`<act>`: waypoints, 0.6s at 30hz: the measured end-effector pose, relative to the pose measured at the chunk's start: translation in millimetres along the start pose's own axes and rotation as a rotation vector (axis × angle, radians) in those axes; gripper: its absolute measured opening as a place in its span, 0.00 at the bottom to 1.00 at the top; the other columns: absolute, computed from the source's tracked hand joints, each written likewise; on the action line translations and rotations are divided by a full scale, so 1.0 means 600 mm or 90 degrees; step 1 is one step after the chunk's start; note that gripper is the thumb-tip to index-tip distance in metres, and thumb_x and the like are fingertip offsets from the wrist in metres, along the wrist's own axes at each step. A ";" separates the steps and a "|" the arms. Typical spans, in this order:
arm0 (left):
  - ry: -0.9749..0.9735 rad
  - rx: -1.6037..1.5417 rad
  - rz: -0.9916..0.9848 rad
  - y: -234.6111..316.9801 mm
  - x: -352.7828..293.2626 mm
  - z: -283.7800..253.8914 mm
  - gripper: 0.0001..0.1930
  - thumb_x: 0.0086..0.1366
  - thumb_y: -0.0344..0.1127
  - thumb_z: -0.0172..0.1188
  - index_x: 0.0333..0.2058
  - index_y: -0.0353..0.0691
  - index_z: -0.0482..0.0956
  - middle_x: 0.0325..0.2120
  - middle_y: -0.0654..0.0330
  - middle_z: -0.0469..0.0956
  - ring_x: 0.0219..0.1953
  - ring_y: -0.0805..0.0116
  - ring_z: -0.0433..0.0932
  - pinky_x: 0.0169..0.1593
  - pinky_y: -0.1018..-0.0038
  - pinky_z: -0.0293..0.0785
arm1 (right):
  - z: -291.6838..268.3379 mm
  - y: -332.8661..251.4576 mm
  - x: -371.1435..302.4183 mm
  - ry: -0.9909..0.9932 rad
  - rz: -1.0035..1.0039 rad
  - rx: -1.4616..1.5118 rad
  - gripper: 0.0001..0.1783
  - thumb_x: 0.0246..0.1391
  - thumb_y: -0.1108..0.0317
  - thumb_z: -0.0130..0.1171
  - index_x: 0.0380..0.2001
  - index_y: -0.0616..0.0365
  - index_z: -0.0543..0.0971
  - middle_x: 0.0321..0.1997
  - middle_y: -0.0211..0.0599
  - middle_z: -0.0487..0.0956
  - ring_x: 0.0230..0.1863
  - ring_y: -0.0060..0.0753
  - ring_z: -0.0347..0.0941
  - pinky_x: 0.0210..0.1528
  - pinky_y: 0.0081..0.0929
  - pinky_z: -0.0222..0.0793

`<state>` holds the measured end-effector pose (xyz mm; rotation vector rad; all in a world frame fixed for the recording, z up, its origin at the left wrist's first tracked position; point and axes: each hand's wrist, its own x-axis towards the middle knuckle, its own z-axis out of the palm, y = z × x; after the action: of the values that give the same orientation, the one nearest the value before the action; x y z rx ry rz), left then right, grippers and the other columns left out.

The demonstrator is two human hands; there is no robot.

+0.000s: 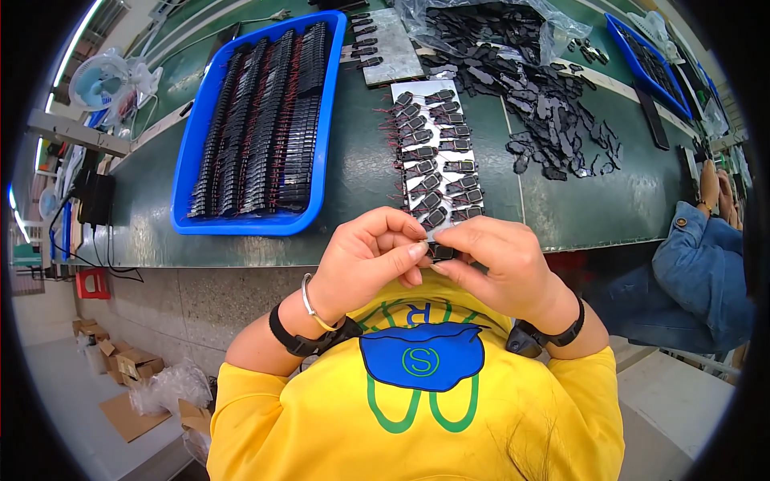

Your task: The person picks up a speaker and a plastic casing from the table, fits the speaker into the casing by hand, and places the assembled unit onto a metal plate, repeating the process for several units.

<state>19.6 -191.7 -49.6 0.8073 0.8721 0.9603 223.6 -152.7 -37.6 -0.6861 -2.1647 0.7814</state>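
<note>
Nearest: yellow shirt (505, 417) with blue and green print. Just ahead of it, both hands meet at the near edge of the green tabletop (361, 172). Right hand (504, 255): thumb and forefinger clamped on a small black part (440, 252), held at that near edge, just short of the white board (407, 90). Left hand (365, 252): fingers curled, thumb and forefinger tips beside the part; cannot tell whether they grip anything. The board bears two columns of black modules (461, 167), red wires past its left edge. Left of it, blue tray (249, 225), near rim close to the surface's near edge, packed with black parts (265, 120) in rows. Right of the board: loose heap of flat black pieces (553, 120). At the board's far end: grey plate (393, 56), modules along its left edge
</note>
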 end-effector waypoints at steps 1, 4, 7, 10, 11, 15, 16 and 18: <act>-0.001 0.001 -0.001 0.001 -0.001 0.001 0.08 0.62 0.24 0.56 0.40 0.33 0.72 0.28 0.55 0.80 0.26 0.73 0.79 0.32 0.79 0.77 | 0.001 0.001 -0.002 0.004 -0.020 -0.017 0.16 0.37 0.76 0.68 0.34 0.63 0.78 0.28 0.41 0.78 0.25 0.37 0.76 0.27 0.27 0.72; -0.002 0.057 0.021 0.004 -0.004 0.002 0.08 0.60 0.23 0.58 0.39 0.33 0.75 0.30 0.57 0.79 0.31 0.73 0.78 0.36 0.80 0.76 | 0.004 0.003 -0.005 0.013 -0.059 -0.050 0.16 0.38 0.74 0.66 0.34 0.63 0.77 0.26 0.40 0.76 0.27 0.41 0.76 0.28 0.30 0.72; 0.005 0.246 0.163 -0.004 0.000 -0.002 0.07 0.58 0.23 0.60 0.37 0.34 0.77 0.32 0.56 0.78 0.34 0.71 0.78 0.37 0.79 0.75 | 0.006 0.002 -0.007 0.015 -0.070 -0.062 0.15 0.38 0.74 0.66 0.34 0.63 0.77 0.26 0.39 0.76 0.26 0.40 0.76 0.27 0.30 0.72; 0.005 0.414 0.290 0.000 0.002 -0.001 0.07 0.56 0.22 0.62 0.35 0.35 0.78 0.34 0.55 0.77 0.36 0.69 0.77 0.37 0.78 0.74 | 0.008 0.001 -0.009 0.014 -0.059 -0.059 0.16 0.36 0.76 0.68 0.33 0.63 0.78 0.27 0.40 0.78 0.25 0.40 0.77 0.27 0.29 0.73; 0.001 0.488 0.346 0.004 0.003 0.001 0.07 0.54 0.22 0.63 0.34 0.36 0.79 0.34 0.55 0.76 0.36 0.68 0.76 0.37 0.78 0.73 | 0.008 0.001 -0.010 0.014 -0.054 -0.058 0.17 0.34 0.77 0.69 0.33 0.63 0.78 0.27 0.41 0.79 0.25 0.40 0.77 0.26 0.28 0.73; -0.018 0.591 0.452 0.005 0.002 0.003 0.09 0.51 0.22 0.65 0.33 0.38 0.79 0.35 0.54 0.75 0.36 0.65 0.76 0.37 0.76 0.72 | 0.005 -0.001 -0.010 0.021 -0.051 -0.044 0.18 0.34 0.77 0.68 0.34 0.63 0.78 0.26 0.40 0.79 0.24 0.39 0.77 0.25 0.27 0.72; -0.024 0.606 0.478 0.005 0.002 0.003 0.10 0.50 0.22 0.66 0.33 0.38 0.79 0.35 0.54 0.75 0.35 0.64 0.76 0.37 0.75 0.72 | 0.005 -0.001 -0.010 0.022 -0.050 -0.044 0.18 0.34 0.77 0.68 0.34 0.63 0.78 0.26 0.40 0.79 0.24 0.39 0.77 0.25 0.27 0.72; -0.034 0.614 0.505 0.003 0.004 0.000 0.10 0.50 0.22 0.66 0.33 0.39 0.80 0.35 0.54 0.75 0.35 0.64 0.76 0.37 0.75 0.72 | 0.004 0.000 -0.011 0.013 -0.051 -0.028 0.18 0.34 0.76 0.68 0.34 0.63 0.79 0.26 0.40 0.79 0.23 0.38 0.77 0.25 0.26 0.72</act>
<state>19.8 -189.1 -48.7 2.1035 0.9788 1.1686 225.9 -158.0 -41.8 -0.6233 -2.1815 0.6844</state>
